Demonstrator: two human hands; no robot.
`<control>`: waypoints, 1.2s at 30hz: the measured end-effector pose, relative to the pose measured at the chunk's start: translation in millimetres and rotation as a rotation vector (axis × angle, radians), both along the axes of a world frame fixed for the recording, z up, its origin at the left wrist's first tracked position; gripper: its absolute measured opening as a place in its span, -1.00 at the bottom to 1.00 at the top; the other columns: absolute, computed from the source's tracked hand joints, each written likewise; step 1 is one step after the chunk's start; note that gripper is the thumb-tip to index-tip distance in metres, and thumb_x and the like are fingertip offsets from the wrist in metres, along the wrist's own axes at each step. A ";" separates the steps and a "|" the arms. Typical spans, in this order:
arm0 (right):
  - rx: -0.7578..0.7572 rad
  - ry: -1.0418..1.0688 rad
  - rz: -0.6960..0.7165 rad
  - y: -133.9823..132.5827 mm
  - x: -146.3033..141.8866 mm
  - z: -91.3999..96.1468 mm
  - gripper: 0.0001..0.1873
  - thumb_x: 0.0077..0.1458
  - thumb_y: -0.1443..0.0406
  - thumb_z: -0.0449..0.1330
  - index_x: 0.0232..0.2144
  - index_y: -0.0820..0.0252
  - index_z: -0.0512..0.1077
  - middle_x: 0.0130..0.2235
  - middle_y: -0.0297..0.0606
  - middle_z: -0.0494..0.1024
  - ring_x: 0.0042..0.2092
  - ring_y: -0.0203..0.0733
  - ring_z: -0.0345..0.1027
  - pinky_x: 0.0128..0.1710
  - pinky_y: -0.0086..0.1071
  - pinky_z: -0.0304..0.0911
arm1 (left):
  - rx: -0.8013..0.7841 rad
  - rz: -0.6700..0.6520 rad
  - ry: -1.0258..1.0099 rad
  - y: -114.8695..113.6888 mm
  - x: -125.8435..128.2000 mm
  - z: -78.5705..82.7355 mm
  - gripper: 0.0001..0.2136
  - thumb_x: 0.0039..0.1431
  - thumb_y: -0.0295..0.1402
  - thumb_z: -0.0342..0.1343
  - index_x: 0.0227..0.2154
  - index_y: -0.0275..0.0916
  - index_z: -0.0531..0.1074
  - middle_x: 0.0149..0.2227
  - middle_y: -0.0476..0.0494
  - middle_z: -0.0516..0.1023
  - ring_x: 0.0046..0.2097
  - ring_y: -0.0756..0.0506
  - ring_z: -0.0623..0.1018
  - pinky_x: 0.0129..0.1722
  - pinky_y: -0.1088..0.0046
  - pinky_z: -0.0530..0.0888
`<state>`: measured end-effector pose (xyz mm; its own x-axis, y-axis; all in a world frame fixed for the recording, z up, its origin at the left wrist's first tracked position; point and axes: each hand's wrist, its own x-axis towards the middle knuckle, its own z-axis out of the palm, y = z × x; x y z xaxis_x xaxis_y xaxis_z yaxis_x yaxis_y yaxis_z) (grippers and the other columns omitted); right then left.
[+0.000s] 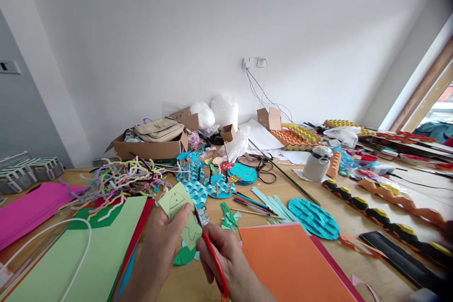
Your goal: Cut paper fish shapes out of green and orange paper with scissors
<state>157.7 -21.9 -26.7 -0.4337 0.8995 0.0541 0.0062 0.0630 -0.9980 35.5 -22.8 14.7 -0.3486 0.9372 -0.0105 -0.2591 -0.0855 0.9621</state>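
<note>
My left hand (164,243) pinches a piece of light green paper (177,197) with a fish outline drawn on it in dark line. In my right hand (226,250) is a pair of scissors (216,264) with red handles. Their blades reach the right edge of the green paper, close to the drawn outline. Below the paper a darker green cut-out (184,255) lies on the table among small pale scraps. Just beyond my hands stand blue wavy paper bases (221,188) carrying small coloured fish on striped sticks.
Light green sheets (95,257) lie at the left, under a heap of pipe cleaners (123,179). Orange paper (286,259) is stacked at the right, near a blue corrugated oval (314,218). Pens (253,204), a white jar (317,165) and a cardboard box (148,150) stand or lie farther back.
</note>
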 end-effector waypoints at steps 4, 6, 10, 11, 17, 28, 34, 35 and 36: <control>0.000 -0.011 0.020 0.6 3.9 1.3 -0.54 0.08 -0.04 0.10 -0.62 0.14 0.15 -0.70 -0.52 0.15 -0.66 -0.43 -0.01 -0.68 -0.56 -0.01 | 0.020 -0.040 0.042 0.9 -5.3 -2.9 -0.80 -0.18 -0.30 0.29 -0.68 -0.21 0.38 -0.69 0.11 0.37 -0.62 0.04 0.30 -0.62 0.57 0.28; 0.006 -0.023 0.020 1.1 5.3 1.0 -0.58 0.09 0.02 0.11 -0.62 0.14 0.15 -0.69 -0.52 0.14 -0.66 -0.43 0.01 -0.69 -0.56 -0.01 | 0.032 -0.058 0.083 2.8 -7.9 -5.3 -0.84 -0.15 -0.29 0.28 -0.64 -0.22 0.43 -0.65 0.07 0.43 -0.59 0.01 0.35 -0.59 0.55 0.32; 0.031 -0.028 0.032 2.5 6.8 -1.4 -0.65 0.12 0.12 0.10 -0.60 0.14 0.16 -0.66 -0.52 0.14 -0.65 -0.42 0.01 -0.68 -0.56 0.00 | 0.056 -0.066 0.115 4.7 -9.4 -5.5 -0.87 -0.11 -0.27 0.26 -0.53 -0.22 0.52 -0.56 0.01 0.53 -0.51 -0.04 0.44 -0.49 0.51 0.39; 0.035 -0.025 0.035 3.0 7.1 -2.1 -0.66 0.13 0.14 0.10 -0.60 0.14 0.16 -0.66 -0.52 0.14 -0.65 -0.42 0.01 -0.68 -0.57 0.00 | 0.060 -0.063 0.125 4.1 -8.9 -4.0 -0.86 -0.11 -0.26 0.26 -0.53 -0.22 0.52 -0.57 0.01 0.53 -0.51 -0.05 0.44 -0.48 0.51 0.40; 0.052 -0.016 0.055 5.8 8.1 -6.4 -0.66 0.13 0.14 0.10 -0.60 0.14 0.17 -0.66 -0.52 0.13 -0.65 -0.42 -0.01 -0.68 -0.56 0.00 | 0.034 -0.019 0.225 -1.3 -6.8 4.0 -0.84 -0.10 -0.24 0.22 -0.61 -0.20 0.45 -0.69 0.09 0.39 -0.63 0.01 0.31 -0.60 0.54 0.29; 0.100 -0.072 0.034 6.5 9.1 -9.5 -0.71 0.12 0.22 0.08 -0.59 0.17 0.20 -0.62 -0.51 0.12 -0.60 -0.42 -0.07 -0.63 -0.51 -0.12 | 0.072 -0.059 0.337 4.1 -13.2 -4.4 -0.76 -0.01 -0.20 0.14 -0.67 -0.19 0.39 -0.63 0.02 0.45 -0.54 -0.06 0.41 -0.49 0.49 0.35; 0.152 -0.104 0.026 7.1 8.5 -9.9 -0.73 0.12 0.22 0.06 -0.58 0.17 0.21 -0.62 -0.49 0.13 -0.57 -0.39 -0.06 -0.60 -0.48 -0.15 | 0.068 -0.125 0.265 7.1 -17.2 -14.9 -0.74 0.06 -0.17 0.12 -0.61 -0.21 0.39 -0.63 0.05 0.42 -0.54 -0.03 0.39 -0.55 0.54 0.31; 0.163 -0.108 0.029 6.9 8.8 -10.0 -0.73 0.13 0.22 0.06 -0.58 0.17 0.21 -0.62 -0.49 0.13 -0.56 -0.39 -0.06 -0.60 -0.48 -0.15 | 0.052 -0.130 0.258 7.0 -17.5 -15.5 -0.74 0.06 -0.16 0.12 -0.59 -0.21 0.40 -0.64 0.05 0.42 -0.57 -0.01 0.37 -0.60 0.55 0.27; 0.173 -0.113 0.029 6.7 9.1 -10.0 -0.72 0.14 0.21 0.06 -0.58 0.17 0.21 -0.62 -0.48 0.13 -0.56 -0.39 -0.06 -0.59 -0.47 -0.15 | 0.039 -0.134 0.256 6.8 -17.5 -15.3 -0.75 0.05 -0.15 0.12 -0.58 -0.22 0.41 -0.64 0.05 0.41 -0.60 0.00 0.34 -0.64 0.56 0.23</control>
<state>166.8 -15.2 -36.8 -0.4717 0.8678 0.1561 0.1130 0.2350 -0.9654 18.0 -16.0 -0.7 -0.2083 0.9731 0.0983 -0.0199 -0.1047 0.9943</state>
